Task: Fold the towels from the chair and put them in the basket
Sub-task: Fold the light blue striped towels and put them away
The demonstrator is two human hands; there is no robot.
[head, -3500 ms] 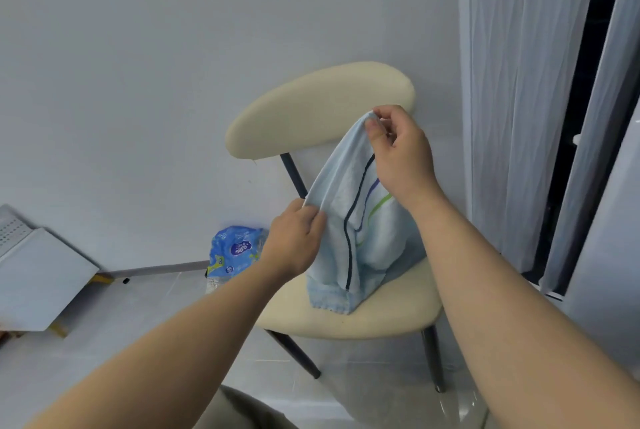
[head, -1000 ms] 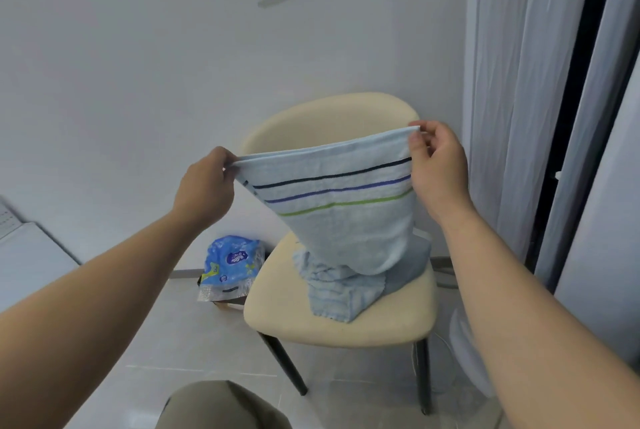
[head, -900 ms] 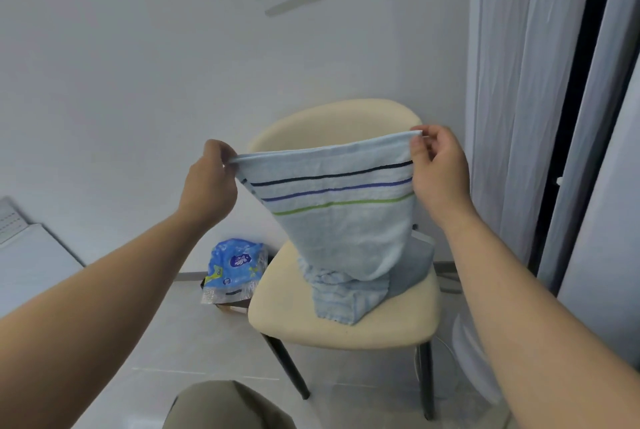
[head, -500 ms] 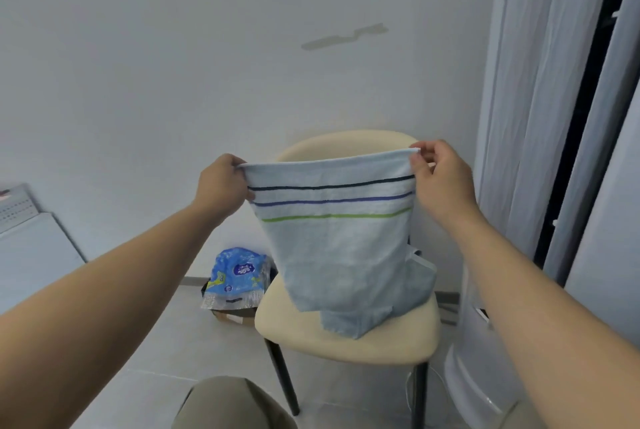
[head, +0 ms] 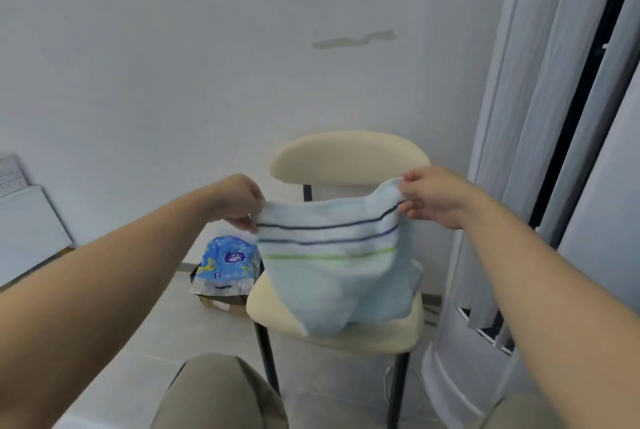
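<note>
towel (head: 332,276) spread over the chair (head: 346,158) seat, lower end sagging onto the cushion. i see the left hand (head: 239,201) pinching its top left corner, the right hand (head: 429,196) pinching the top right. blue packet (head: 225,262) on the floor left of the chair, curtain (head: 554,82) to the right.

Held up and spread wide: a pale blue towel (head: 332,272) with three thin stripes near the top edge, dark, blue, then green. Pinched at both top corners, by the left hand (head: 239,201) at 9 o'clock and the right hand (head: 433,196) at 3 o'clock, the right corner slightly higher. Sags between the two grips and bunches at 6 o'clock on the seat of a cream chair (head: 346,158) with dark legs. More blue cloth on the seat at 4 o'clock, partly hidden.
</note>
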